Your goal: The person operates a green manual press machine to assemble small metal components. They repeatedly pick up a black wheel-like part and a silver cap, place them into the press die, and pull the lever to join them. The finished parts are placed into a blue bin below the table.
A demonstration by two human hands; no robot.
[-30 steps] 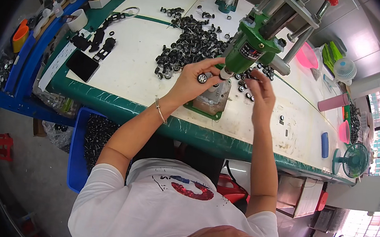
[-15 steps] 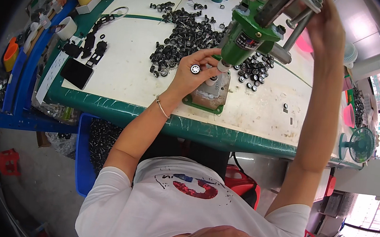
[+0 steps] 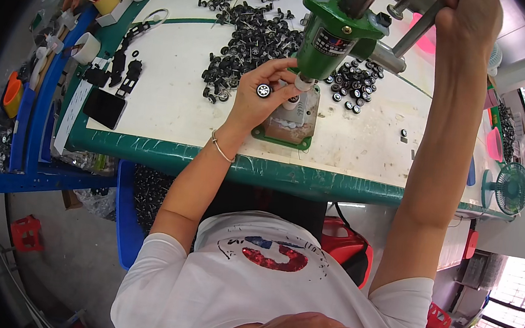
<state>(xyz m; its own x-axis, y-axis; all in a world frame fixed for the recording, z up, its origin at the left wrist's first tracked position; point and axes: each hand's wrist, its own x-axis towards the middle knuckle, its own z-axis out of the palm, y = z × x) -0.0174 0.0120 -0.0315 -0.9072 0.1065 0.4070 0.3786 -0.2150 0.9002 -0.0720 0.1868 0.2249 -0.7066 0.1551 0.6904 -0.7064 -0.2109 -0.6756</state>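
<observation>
A broad white tabletop with a green edge carries everything; clock directions run from the pale tip under the press. The white short-sleeved T-shirt, at 6 o'clock, bears arched dark lettering around a red and blue emblem. The green metal hand press rises at 1 o'clock, and its body wears a dark rectangular label with a small emblem above lines of pale characters. A heap of black wheels on thin metal axles spreads at 10 o'clock; loose black wheels with silver hubs cluster at 3.

The right hand, at 2 o'clock, is curled around the steel lever. The left hand, at 8, brings thumb and fingertips together at the tip; what they pinch cannot be told. A black wheel with silver spokes sits against that hand.

One second ago the right hand was beside the tip; half a second ago it was already up at the lever. The left hand has stayed at the tip.
</observation>
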